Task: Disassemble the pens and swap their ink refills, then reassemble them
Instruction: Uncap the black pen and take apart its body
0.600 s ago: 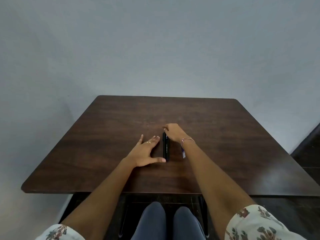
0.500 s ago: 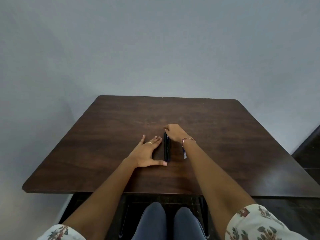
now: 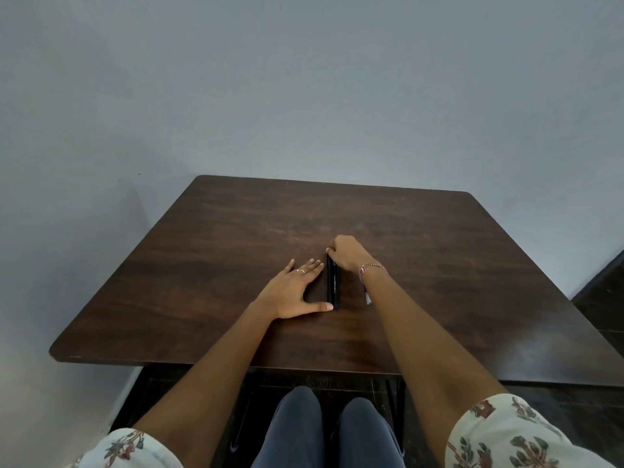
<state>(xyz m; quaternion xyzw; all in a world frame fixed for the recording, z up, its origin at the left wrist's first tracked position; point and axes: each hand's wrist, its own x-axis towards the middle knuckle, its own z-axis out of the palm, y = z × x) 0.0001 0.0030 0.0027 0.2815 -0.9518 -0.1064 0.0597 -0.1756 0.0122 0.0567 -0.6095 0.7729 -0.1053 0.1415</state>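
Two dark pens (image 3: 332, 283) lie side by side on the brown wooden table (image 3: 439, 265), pointing away from me, near its middle. My left hand (image 3: 293, 290) lies flat on the table just left of them, fingers straight, thumb tip touching their near end. My right hand (image 3: 346, 253) is curled over the pens' far end, fingertips pinching them there. A beaded bracelet with a tassel hangs at my right wrist.
The table stands against a plain grey wall (image 3: 304, 96). My knees (image 3: 324, 430) show under its near edge. A dark floor (image 3: 604, 298) runs along the right side.
Both hands have barely shifted. My left thumb has slid a little closer to the near end of the pens; the pens stay in place.
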